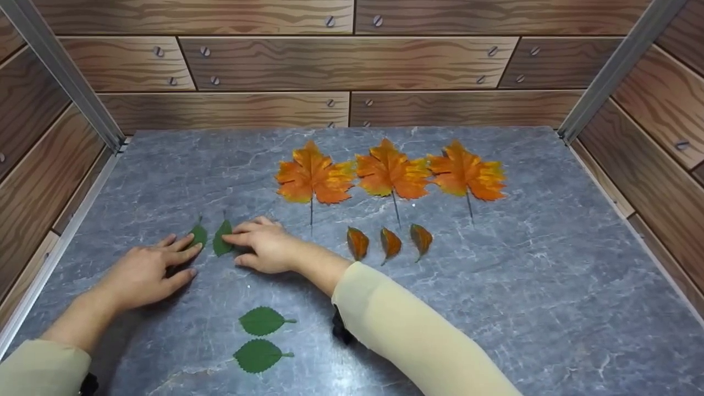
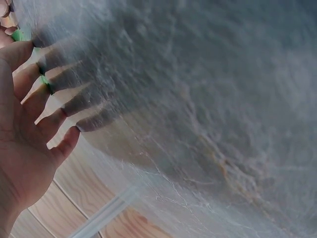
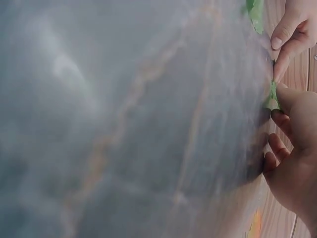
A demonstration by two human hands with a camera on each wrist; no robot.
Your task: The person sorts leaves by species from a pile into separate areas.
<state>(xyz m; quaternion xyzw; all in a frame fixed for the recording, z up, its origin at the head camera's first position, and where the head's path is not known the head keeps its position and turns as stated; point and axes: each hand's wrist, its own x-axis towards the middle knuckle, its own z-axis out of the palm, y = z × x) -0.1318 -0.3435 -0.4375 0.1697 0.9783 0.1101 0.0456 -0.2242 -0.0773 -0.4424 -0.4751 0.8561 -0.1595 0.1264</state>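
Observation:
Two small green leaves lie side by side at left of centre on the table. My left hand (image 1: 146, 272), fingers extended, touches the left leaf (image 1: 199, 235) with its fingertips; its thumb is held apart. In the left wrist view its spread fingers (image 2: 29, 96) reach the table. The index finger of my right hand (image 1: 268, 245) rests on the right leaf (image 1: 221, 242), the thumb apart near the leaf's lower end. The right wrist view has this leaf (image 3: 273, 96) beside the thumb and index tips. Nearer me lie two broader serrated green leaves (image 1: 260, 320).
Three orange maple leaves (image 1: 390, 173) with stems lie in a row at the back. Below them are three small brown-orange leaves (image 1: 391, 243). The grey marbled table (image 1: 550, 275) is bounded by wood-patterned walls (image 1: 352, 63) and metal posts (image 1: 616, 71).

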